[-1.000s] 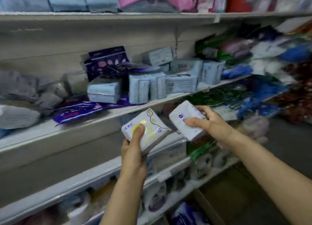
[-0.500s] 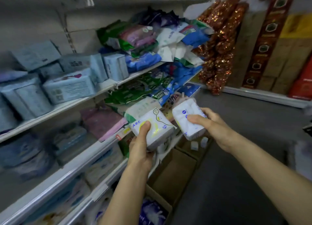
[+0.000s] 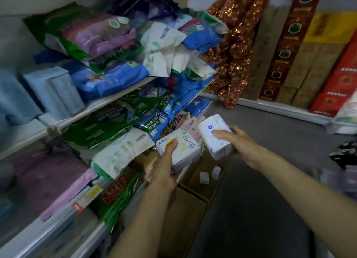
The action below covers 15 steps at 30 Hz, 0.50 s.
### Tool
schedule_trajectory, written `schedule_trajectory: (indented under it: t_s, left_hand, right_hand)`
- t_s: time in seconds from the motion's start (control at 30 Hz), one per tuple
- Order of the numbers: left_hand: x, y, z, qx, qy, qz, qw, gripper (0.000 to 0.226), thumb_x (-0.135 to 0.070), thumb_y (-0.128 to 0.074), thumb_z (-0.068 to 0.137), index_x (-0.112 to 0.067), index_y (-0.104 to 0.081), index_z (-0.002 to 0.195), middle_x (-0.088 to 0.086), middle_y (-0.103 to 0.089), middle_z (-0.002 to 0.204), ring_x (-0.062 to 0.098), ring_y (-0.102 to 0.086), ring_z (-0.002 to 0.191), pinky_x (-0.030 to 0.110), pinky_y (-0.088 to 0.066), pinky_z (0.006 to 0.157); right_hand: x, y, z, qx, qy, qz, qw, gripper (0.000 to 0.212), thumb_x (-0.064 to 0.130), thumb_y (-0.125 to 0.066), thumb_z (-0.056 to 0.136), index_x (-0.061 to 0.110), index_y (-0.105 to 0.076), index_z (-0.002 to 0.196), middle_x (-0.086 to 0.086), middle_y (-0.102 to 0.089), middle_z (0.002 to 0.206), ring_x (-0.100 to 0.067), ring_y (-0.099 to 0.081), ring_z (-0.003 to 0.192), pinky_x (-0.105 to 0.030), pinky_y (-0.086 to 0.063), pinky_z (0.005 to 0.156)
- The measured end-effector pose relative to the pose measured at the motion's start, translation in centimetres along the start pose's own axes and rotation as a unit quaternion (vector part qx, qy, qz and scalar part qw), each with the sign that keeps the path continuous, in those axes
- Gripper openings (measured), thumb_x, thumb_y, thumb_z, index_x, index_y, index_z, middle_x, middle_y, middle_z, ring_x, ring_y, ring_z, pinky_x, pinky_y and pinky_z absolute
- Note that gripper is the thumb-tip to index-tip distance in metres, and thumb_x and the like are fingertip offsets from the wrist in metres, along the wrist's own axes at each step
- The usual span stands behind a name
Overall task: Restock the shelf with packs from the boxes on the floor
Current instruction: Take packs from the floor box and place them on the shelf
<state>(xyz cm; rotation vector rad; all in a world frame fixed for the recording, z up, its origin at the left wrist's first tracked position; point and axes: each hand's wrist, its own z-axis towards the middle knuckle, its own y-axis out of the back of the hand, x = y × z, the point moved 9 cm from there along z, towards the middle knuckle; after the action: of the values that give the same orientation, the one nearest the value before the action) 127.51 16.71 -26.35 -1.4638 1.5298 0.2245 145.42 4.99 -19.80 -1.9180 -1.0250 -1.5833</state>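
View: single, head-worn, wide-angle. Facing: looking forward and down along a shelf [image 3: 116, 101] running up the left side, with grey floor [image 3: 260, 180] filling the right. Nearness: sitting close, both forearms reaching in from the bottom edge, left hand [image 3: 164, 168] and right hand [image 3: 239, 145] near centre. Edges: bending outward. No second view sharing the scene.

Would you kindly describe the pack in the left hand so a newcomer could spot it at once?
Start at the shelving on the left and drop to its lower right end, above the open cardboard box. There the left hand grips a white pack; unlike the plainer blue-dotted pack beside it, it bears yellow swirls and blue "ABC".
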Motion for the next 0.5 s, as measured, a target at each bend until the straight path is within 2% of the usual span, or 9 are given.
schedule_trajectory:
  t_s: [0.03,0.1,0.17,0.27,0.37,0.43,0.5]
  left_hand:
    - [-0.2,-0.7,1.6,0.002,0.005,-0.002,1.0,0.038,-0.031,-0.075,0.083,-0.017,-0.069,0.117,0.004,-0.077,0.096,0.019,-0.073,0.083,0.031,-0.057,0.061]
    - [-0.6,-2.2,4.3,0.013,0.012,-0.003,1.0,0.04,-0.032,-0.074,0.083,-0.017,-0.068,0.12,0.005,-0.076,0.101,0.02,-0.073,0.088,0.032,-0.059,0.064]
    - [-0.9,-3.9,7.2,0.014,0.026,0.014,0.999,0.037,-0.034,-0.074,0.083,-0.018,-0.069,0.116,0.003,-0.077,0.097,0.02,-0.072,0.089,0.033,-0.058,0.068]
    - [-0.4,-6.0,10.8,0.02,0.049,0.031,0.998,0.021,-0.032,-0.071,0.087,-0.02,-0.068,0.104,0.0,-0.077,0.081,0.02,-0.07,0.084,0.037,-0.058,0.078]
    - [0.4,-7.4,14.2,0.006,0.057,0.054,0.997,0.032,-0.036,-0.075,0.083,-0.021,-0.068,0.109,0.003,-0.077,0.094,0.023,-0.071,0.095,0.043,-0.056,0.088]
    - [1.1,-7.9,16.7,-0.023,0.056,0.068,0.996,0.044,-0.041,-0.081,0.075,-0.021,-0.068,0.112,0.004,-0.077,0.099,0.023,-0.072,0.092,0.041,-0.059,0.079]
    - [1.7,-8.3,18.7,-0.059,0.059,0.083,0.993,0.072,-0.049,-0.09,0.056,-0.021,-0.066,0.117,0.005,-0.076,0.102,0.025,-0.073,0.092,0.038,-0.059,0.07]
  right_hand:
    - [0.3,0.3,1.7,0.002,-0.005,-0.005,1.0,0.068,0.048,-0.08,0.068,0.027,-0.049,0.124,-0.005,-0.064,0.12,-0.021,-0.065,0.102,-0.037,-0.054,0.085]
    - [0.9,0.9,4.8,-0.002,-0.007,-0.019,1.0,0.087,0.055,-0.083,0.052,0.025,-0.049,0.126,-0.006,-0.065,0.118,-0.021,-0.066,0.1,-0.036,-0.054,0.079]
    - [1.2,1.6,8.4,0.007,-0.015,-0.023,1.0,0.096,0.056,-0.084,0.047,0.024,-0.048,0.13,-0.006,-0.066,0.117,-0.023,-0.066,0.101,-0.039,-0.054,0.083]
    - [0.5,2.6,12.6,0.015,-0.034,-0.018,0.999,0.078,0.05,-0.078,0.064,0.022,-0.047,0.131,-0.006,-0.065,0.118,-0.025,-0.064,0.103,-0.046,-0.052,0.094]
    - [-0.6,3.8,16.9,0.024,-0.05,-0.017,0.998,0.063,0.042,-0.074,0.076,0.021,-0.049,0.129,-0.005,-0.065,0.115,-0.024,-0.063,0.102,-0.047,-0.05,0.096]
    - [-0.7,4.3,19.3,0.045,-0.058,-0.023,0.997,0.05,0.035,-0.072,0.081,0.018,-0.05,0.123,-0.003,-0.065,0.104,-0.02,-0.064,0.093,-0.039,-0.054,0.084]
    - [-1.0,4.9,21.5,0.072,-0.065,-0.035,0.995,0.034,0.028,-0.068,0.086,0.017,-0.051,0.113,0.0,-0.064,0.093,-0.014,-0.063,0.081,-0.028,-0.051,0.065]
